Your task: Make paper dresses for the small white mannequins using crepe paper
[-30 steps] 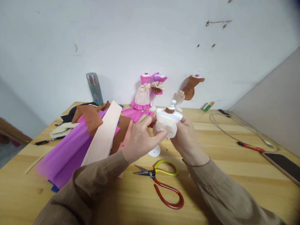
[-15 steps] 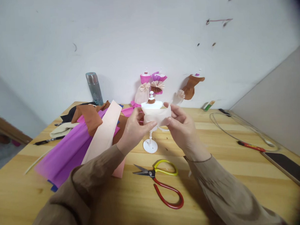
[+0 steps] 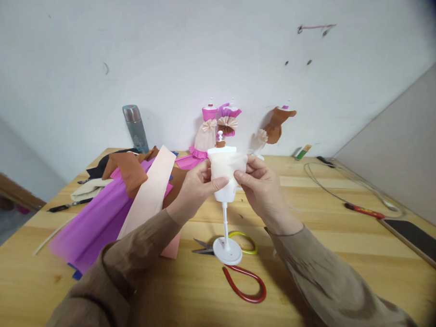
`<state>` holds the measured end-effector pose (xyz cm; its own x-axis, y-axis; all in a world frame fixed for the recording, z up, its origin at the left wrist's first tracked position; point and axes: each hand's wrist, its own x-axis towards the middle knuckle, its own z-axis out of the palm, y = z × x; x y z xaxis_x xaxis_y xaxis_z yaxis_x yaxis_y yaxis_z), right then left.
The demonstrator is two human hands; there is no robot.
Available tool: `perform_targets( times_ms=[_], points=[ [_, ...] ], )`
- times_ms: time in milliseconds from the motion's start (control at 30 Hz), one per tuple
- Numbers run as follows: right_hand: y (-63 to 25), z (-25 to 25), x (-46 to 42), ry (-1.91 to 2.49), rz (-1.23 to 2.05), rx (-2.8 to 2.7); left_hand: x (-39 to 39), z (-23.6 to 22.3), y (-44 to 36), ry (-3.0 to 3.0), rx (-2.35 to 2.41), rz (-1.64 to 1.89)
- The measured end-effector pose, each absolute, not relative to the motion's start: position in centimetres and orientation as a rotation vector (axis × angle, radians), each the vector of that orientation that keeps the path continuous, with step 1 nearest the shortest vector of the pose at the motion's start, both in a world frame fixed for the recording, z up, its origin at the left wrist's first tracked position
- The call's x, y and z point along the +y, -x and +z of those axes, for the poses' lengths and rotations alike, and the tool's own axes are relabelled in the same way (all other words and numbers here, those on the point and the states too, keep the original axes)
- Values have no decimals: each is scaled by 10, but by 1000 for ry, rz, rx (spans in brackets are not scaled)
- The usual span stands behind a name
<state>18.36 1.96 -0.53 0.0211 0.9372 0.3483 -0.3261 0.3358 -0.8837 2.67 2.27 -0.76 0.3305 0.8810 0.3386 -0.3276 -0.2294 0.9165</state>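
Note:
A small white dress form (image 3: 224,196) on a stand stands upright between my hands, with a brown band at its neck. Around its chest lies a cream strip (image 3: 223,168) of crepe paper or thin cloth. My left hand (image 3: 195,187) is closed at the left side, its thumb pressing the strip against the form. With thumb and fingers, my right hand (image 3: 259,186) pinches the strip's other end, drawn out to the right. The form's round base hides the pivot of the scissors (image 3: 247,287), which have one red and one yellow handle.
Purple sheets (image 3: 101,219), a pale pink strip (image 3: 147,193) and brown pieces pile up at the left. Several dressed forms (image 3: 210,115) stand along the wall, near a grey flask (image 3: 135,128). A phone (image 3: 420,244) and a cable (image 3: 324,193) lie at the right.
The dress form has been lifted and brought nearer, its base now over the scissors. The cream strip has gone from loosely held to lying close against the form's chest.

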Motion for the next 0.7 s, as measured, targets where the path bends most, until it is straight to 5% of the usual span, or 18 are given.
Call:
perform_targets(
  times_ms=[700],
  points=[
    [-189, -2, 14, 650, 1111, -1091, 27, -13, -27, -1327, 558, 1252]
  ],
)
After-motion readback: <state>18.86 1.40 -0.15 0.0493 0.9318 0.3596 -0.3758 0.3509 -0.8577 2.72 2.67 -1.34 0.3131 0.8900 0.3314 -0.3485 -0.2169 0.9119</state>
